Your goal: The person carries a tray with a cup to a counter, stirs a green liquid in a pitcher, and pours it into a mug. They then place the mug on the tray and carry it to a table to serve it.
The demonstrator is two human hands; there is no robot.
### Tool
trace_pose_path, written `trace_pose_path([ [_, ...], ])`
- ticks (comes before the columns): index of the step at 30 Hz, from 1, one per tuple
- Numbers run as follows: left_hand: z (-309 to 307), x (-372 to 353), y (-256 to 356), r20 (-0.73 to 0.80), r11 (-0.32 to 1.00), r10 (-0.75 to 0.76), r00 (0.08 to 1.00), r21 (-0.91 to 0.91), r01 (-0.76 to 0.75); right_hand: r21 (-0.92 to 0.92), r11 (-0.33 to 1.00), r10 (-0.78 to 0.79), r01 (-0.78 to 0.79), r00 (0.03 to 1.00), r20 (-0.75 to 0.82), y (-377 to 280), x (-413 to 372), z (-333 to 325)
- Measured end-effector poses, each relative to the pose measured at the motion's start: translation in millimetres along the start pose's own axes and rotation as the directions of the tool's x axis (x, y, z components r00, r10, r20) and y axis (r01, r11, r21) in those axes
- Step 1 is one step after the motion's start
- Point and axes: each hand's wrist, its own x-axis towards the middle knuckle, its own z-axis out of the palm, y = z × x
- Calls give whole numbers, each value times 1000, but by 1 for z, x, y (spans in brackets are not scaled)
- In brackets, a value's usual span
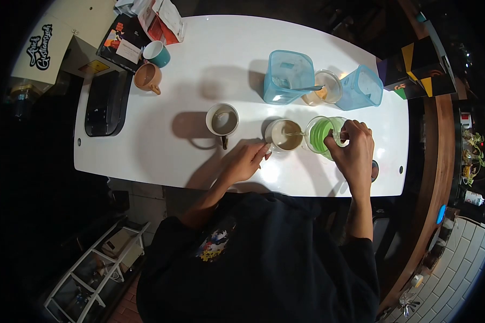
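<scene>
White desk [226,43], pale tiles [461,257] at four o'clock, blurry script lettering [40,47] at ten; my right grip [353,148] clamps the green jug [321,133], left grip [247,161] pinches the cup [286,134].

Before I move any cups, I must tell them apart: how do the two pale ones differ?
The left hand holds the right cup by its handle; no hand touches the left cup. A thin stream appears to enter the right cup; none enters the left cup. Both are pale, with round rims and handles.
</scene>
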Motion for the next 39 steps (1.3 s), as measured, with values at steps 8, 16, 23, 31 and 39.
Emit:
trace_pose_path([
  [8,-1,2,-2,12,1000,5,1000,3,-5,-11,1000,18,-18,1000,23,-5,0,-9],
  [16,1,3,3,17,998,-59,998,27,58,-24,1000,18,-17,1000,22,-8,1,-18],
  [23,0,5,-3,25,999,-38,999,27,38,-27,1000,-2,2,1000,18,-11,1,-25],
  [31,1,4,1,24,1000,-20,1000,-6,20,-56,998,-39,38,999,-6,-16,4,-31],
  [39,1,5,2,33,1000,-3,999,-5,3,-74,995,-64,61,997,-31,-18,7,-33],
])
